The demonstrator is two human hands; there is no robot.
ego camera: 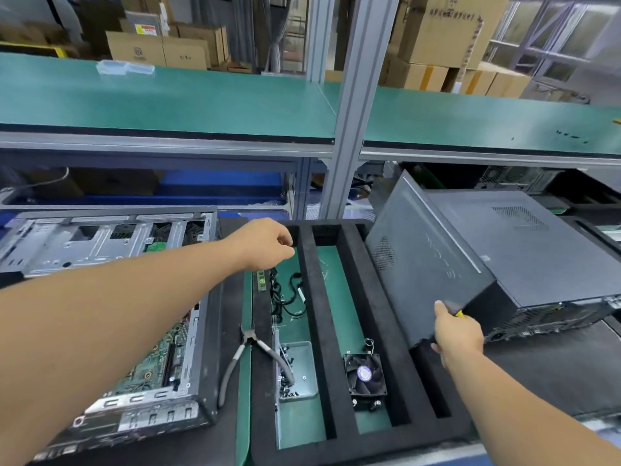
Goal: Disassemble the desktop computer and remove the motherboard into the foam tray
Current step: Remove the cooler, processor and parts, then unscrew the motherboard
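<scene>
Inside the foam tray [376, 331], slots hold cables [289, 297], a screw dish [297, 371] and a fan [365, 376]. Left hand [265, 243] hovers curled, holding nothing visible; right hand [457, 334] grips the side panel [426, 274].

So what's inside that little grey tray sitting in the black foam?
The grey tray holds a scatter of small dark screws, mostly along its left side. One pliers handle lies across that edge, covering some. Their number can't be told.

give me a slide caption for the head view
Right hand lifts dark side panel; left hand hovers over foam tray.
</scene>
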